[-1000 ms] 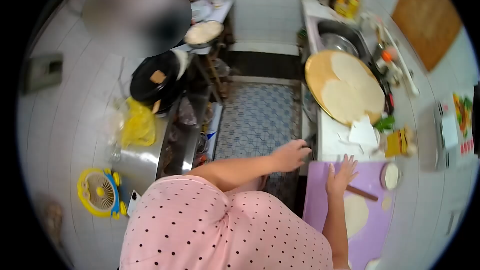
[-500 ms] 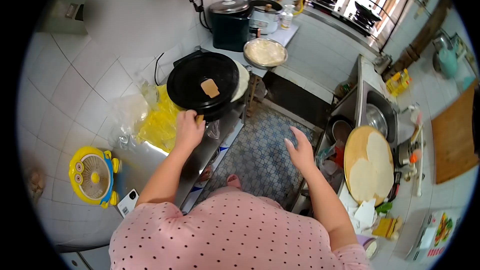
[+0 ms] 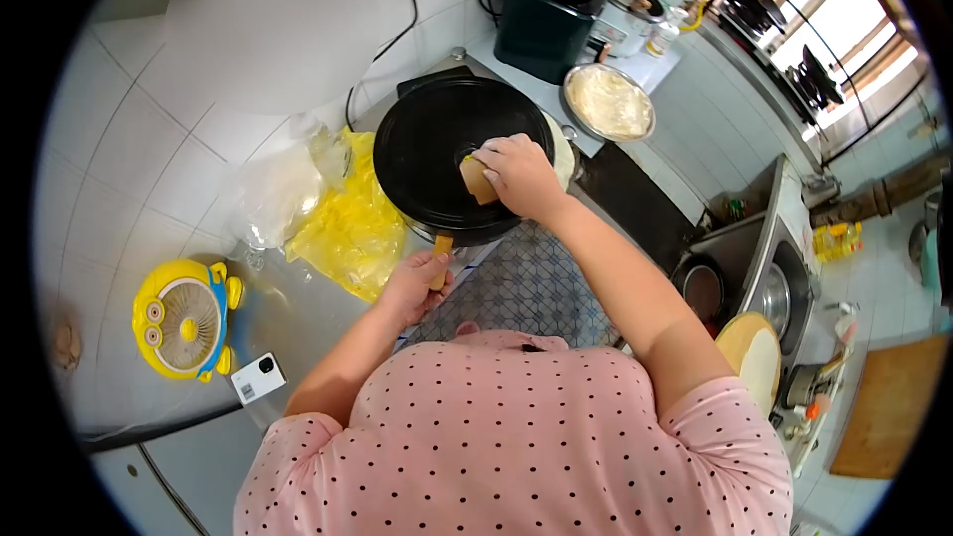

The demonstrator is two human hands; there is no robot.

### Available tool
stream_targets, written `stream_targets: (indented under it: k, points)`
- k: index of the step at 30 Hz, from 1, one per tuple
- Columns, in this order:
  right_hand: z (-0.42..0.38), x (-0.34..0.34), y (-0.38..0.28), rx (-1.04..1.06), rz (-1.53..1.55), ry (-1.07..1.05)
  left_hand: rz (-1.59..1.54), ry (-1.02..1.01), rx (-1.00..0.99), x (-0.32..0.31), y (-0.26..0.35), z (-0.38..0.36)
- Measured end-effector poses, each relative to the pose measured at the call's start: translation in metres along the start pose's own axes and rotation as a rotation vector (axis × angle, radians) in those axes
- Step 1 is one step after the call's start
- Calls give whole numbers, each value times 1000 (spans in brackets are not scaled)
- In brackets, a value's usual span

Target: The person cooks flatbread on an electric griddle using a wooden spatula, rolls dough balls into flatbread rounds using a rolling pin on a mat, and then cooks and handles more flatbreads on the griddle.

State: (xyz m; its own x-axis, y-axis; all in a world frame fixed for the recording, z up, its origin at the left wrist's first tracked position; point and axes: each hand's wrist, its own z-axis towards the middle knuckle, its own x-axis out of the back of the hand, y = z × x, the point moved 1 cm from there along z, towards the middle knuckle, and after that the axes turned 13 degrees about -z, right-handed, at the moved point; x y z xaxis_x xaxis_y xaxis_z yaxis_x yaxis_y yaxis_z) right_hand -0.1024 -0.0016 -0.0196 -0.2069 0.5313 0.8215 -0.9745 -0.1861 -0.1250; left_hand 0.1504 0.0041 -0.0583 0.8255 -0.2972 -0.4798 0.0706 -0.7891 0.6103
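A large black lid [image 3: 427,139] covers a pan on the metal counter, with a tan knob [image 3: 478,180] near its middle. My right hand [image 3: 516,174] is closed around that knob. At the pan's near side, my left hand [image 3: 419,285] grips the wooden handle [image 3: 441,260], which sticks out toward me. The inside of the pan is hidden by the lid. A flatbread or dough edge [image 3: 562,151] shows pale behind the lid's right side.
Yellow plastic bag [image 3: 349,234] lies left of the pan. A yellow fan [image 3: 186,321] and a phone [image 3: 258,378] are at lower left. Behind stand a dark green container [image 3: 546,28] and a dough bowl [image 3: 609,102]. A sink [image 3: 777,293] and round board [image 3: 751,362] are at right.
My right hand has moved from over the floor onto the lid's knob. My left hand still holds the handle. The view has shifted, and the lid appears closer.
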Motion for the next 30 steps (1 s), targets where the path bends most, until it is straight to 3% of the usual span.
stream_targets:
  k: [2, 6, 9, 13, 18, 23, 26, 30]
  points:
    - [21, -17, 5, 88, -100, -136, 58, 25, -27, -3, 2, -3]
    - [37, -18, 23, 107, 46, -156, 44, -13, -52, 6, 1, -1]
    - [50, -10, 39, 235, 138, -204, 64, -95, -126, 3, -2, -14]
    - [94, 11, 68, 386, 251, -169, -71, -18, -231, -32, 28, -40]
    - [166, 18, 98, 514, 326, -675, -120, 102, -327, -76, 57, -52]
    - [205, 16, 118, 649, 551, -774, -247, 117, -432, -103, 63, -53]
    - [226, 38, 124, 488, 482, -906, -312, 120, -481, -121, 73, -53]
    - [258, 38, 148, 281, 734, -878, -309, 138, -586, -140, 93, -41]
